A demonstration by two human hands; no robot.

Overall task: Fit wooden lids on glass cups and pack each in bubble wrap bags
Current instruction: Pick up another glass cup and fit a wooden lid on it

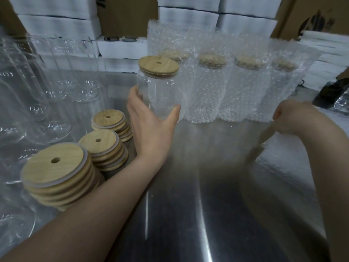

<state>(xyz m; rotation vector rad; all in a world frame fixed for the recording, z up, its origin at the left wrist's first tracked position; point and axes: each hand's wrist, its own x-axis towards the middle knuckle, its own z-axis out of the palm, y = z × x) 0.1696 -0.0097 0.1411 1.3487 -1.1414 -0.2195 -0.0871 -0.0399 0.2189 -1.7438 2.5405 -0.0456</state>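
Note:
My left hand [151, 127] grips a clear glass cup [160, 93] from below, lifted above the steel table, with a round wooden lid [158, 66] fitted on top. To the right, my right hand [294, 118] is curled and pinches the edge of a bubble wrap bag [268, 148] that blurs as it lifts off a stack. Behind the cup stands a row of several packed cups in bubble wrap bags [211, 87], each showing a wooden lid through the wrap.
Three stacks of wooden lids [56, 167] sit at the left by my forearm. Several bare glass cups [37, 87] crowd the far left. White foam boxes [56, 25] and cardboard line the back. The steel table [188, 205] spreads in front.

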